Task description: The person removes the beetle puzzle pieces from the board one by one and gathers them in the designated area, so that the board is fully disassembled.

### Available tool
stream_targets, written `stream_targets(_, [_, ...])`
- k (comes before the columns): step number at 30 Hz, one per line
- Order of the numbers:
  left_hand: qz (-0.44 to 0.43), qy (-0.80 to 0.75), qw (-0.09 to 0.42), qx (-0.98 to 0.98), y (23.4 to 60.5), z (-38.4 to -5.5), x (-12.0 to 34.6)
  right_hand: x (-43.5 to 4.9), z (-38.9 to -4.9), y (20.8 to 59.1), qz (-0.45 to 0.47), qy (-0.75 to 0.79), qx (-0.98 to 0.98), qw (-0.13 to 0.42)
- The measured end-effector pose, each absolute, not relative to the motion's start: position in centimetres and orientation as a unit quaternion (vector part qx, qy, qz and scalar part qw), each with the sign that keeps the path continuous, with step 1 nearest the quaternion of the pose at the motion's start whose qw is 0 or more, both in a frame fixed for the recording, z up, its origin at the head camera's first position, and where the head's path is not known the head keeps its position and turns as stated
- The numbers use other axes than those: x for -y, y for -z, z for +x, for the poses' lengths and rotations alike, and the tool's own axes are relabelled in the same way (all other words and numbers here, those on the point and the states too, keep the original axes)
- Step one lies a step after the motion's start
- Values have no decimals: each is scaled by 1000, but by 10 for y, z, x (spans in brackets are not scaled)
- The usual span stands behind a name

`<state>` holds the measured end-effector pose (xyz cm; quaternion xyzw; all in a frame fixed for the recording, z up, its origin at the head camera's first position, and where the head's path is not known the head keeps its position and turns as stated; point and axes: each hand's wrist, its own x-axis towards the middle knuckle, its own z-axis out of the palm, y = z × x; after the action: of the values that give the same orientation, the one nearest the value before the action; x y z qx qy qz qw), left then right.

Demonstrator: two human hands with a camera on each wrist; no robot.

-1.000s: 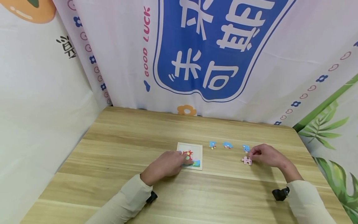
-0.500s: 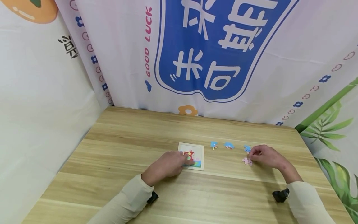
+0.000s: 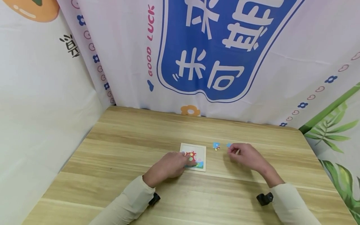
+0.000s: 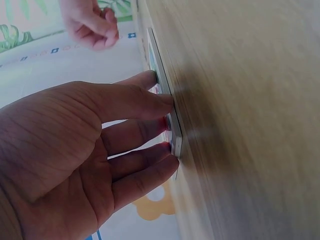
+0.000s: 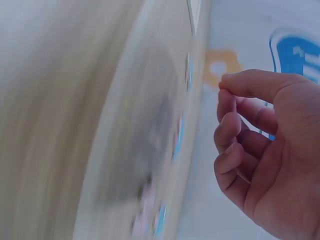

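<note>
My left hand [image 3: 171, 164] rests on a small square puzzle board [image 3: 200, 148] lying flat on the table, covering its left part. In the left wrist view, the thumb touches the edge of the board [image 4: 178, 142] while the extended fingers reach onto its face. Red, blue and green printed parts show in the board. My right hand [image 3: 247, 157] hovers over the table to the board's right; thumb and index fingertips meet, with nothing visible between them. Blue puzzle pieces [image 3: 216, 146] lie near it. A pink piece [image 5: 145, 210] is blurred in the right wrist view and hidden in the head view.
The wooden table [image 3: 135, 134] extends around both hands. A printed curtain [image 3: 135, 56] hangs at its back edge, with white cloth [image 3: 47, 109] along the left. Black wrist devices [image 3: 265, 198] sit at both cuffs.
My right hand has moved left from beside the pink piece towards the middle blue piece, now partly covered. The pink piece has dropped out of sight in the head view. My left hand stays.
</note>
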<state>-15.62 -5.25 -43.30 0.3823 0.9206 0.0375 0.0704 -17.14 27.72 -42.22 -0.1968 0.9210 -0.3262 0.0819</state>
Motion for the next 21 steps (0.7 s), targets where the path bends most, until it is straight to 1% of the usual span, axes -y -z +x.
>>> stream_targets(5, [380, -40, 70, -921, 432, -156, 53, -235, -177, 432, -252, 319, -911, 75])
stream_targets(10, [374, -45, 81, -923, 433, -156, 52, -205, -180, 441, -282, 290, -912, 71])
stream_targets(15, [378, -45, 71, -922, 434, -157, 52, -187, -184, 446, -300, 273, -912, 67])
stream_targets(19, [385, -44, 62, -920, 434, -158, 54, -180, -185, 449, -297, 271, -913, 75])
stream_targets(21, [385, -46, 65, -919, 434, -158, 54, -178, -186, 451, -296, 266, -914, 78])
